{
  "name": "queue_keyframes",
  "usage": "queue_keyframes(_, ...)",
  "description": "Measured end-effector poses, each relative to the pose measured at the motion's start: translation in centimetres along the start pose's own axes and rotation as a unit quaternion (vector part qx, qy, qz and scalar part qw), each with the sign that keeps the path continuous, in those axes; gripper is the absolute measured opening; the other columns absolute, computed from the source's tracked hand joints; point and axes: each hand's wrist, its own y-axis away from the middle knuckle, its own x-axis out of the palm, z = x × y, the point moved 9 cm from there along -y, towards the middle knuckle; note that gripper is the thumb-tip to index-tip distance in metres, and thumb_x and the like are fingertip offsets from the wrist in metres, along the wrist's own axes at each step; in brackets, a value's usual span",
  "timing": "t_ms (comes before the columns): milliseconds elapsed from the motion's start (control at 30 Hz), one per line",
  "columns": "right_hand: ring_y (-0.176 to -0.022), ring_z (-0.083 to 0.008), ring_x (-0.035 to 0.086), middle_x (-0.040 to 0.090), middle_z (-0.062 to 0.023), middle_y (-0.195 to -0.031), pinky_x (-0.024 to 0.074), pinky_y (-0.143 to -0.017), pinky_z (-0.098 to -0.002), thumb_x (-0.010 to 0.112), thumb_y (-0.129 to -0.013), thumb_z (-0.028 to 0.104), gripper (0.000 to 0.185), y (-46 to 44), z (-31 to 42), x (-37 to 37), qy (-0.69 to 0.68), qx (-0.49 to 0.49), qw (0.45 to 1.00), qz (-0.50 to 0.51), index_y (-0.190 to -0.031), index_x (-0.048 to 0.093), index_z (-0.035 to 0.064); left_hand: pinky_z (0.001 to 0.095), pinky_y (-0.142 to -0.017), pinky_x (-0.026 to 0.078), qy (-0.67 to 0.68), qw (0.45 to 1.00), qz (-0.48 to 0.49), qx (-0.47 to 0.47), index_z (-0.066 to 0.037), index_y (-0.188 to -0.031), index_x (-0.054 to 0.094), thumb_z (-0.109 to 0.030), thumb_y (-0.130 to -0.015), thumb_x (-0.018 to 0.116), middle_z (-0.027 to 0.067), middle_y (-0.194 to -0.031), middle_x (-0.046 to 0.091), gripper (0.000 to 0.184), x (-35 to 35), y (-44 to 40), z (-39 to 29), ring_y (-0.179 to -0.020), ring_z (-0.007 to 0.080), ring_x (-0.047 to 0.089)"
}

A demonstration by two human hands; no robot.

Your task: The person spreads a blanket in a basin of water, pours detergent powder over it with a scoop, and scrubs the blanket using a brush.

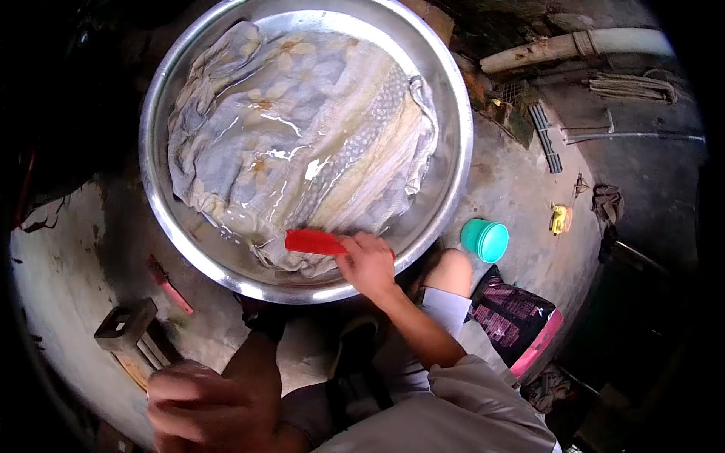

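My right hand (368, 264) is wrapped round the handle of a red scrubbing brush (313, 241). The brush lies against wet cloth at the near side of a large metal basin (155, 113); its underside is hidden. Spread across the basin in shallow water is a soaked, pale floral cloth (302, 136), with bunched edges at left and right. Away from the basin, at the lower left, my left hand (200, 404) is raised close to the camera. Its fingers are curled in, with no object showing in them.
On the floor left of the basin lies another red-handled brush (170, 285), near a wooden stool (128, 332). To the right stand a teal tub (485, 240) and a black-and-pink bag (517, 313). Further off are a yellow item (560, 219) and a long pole (544, 54).
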Motion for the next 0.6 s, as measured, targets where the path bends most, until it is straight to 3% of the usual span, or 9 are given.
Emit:
queue_keyframes(33, -0.082, -0.0232, 0.059, 0.055, -0.0027, -0.084, 0.0489, -0.063, -0.0409, 0.068, -0.077, 0.025, 0.027, 0.0, -0.1, 0.1, 0.0, -0.001, 1.0, 0.002, -0.103, 0.066, 0.0182, 0.0378, -0.062, 0.052, 0.009, 0.98, -0.188, 0.056, -0.009, -0.105, 0.055, -0.025, -0.079, 0.07, 0.0099, -0.082, 0.062, 0.034, -2.5, 2.1, -0.5, -0.082, 0.023, 0.061)
queue_keyframes(233, -0.08, -0.0247, 0.059, 0.054, -0.004, -0.082, 0.0486, -0.068, -0.0409, 0.068, -0.077, 0.024, 0.026, -0.2, 0.6, -0.4, -0.027, -0.018, 0.999, 0.006, -0.102, 0.066, 0.0169, 0.0389, -0.066, 0.05, -0.154, 0.987, -0.039, 0.027, -0.015, -0.101, 0.049, -0.022, -0.082, 0.067, 0.0114, -0.092, 0.056, 0.027, -0.5, -1.6, -1.9, -0.077, 0.0247, 0.056)
queue_keyframes(333, -0.081, -0.0272, 0.058, 0.055, -0.0066, -0.081, 0.0474, -0.074, -0.0403, 0.068, -0.077, 0.021, 0.026, -0.4, 0.9, -0.7, -0.032, -0.024, 0.999, 0.0, -0.1, 0.065, 0.0125, 0.0373, -0.056, 0.05, -0.05, 0.985, 0.143, -0.077, -0.017, -0.11, 0.049, -0.018, -0.081, 0.069, 0.0104, -0.09, 0.056, 0.035, 0.6, -3.8, -1.1, -0.07, 0.0247, 0.055)
queue_keyframes(533, -0.085, -0.0282, 0.06, 0.058, -0.0086, -0.084, 0.048, -0.076, -0.0414, 0.067, -0.078, 0.02, 0.023, -0.3, 0.8, -0.8, -0.049, -0.031, 0.998, -0.007, -0.099, 0.063, 0.0112, 0.0353, -0.052, 0.049, -0.079, 0.997, -0.014, 0.01, -0.017, -0.111, 0.05, -0.014, -0.083, 0.067, 0.0093, -0.088, 0.057, 0.033, -0.2, -2.2, -3.5, -0.065, 0.0214, 0.054)
queue_keyframes(600, -0.086, -0.0286, 0.06, 0.059, -0.0092, -0.085, 0.048, -0.077, -0.0419, 0.067, -0.077, 0.019, 0.023, -0.1, 1.0, -1.0, -0.05, -0.015, 0.999, 0.01, -0.099, 0.063, 0.011, 0.0355, -0.05, 0.048, -0.048, 0.998, -0.015, 0.049, -0.018, -0.113, 0.049, -0.012, -0.084, 0.066, 0.0096, -0.089, 0.057, 0.034, -0.7, -1.8, -3.8, -0.065, 0.0205, 0.054)
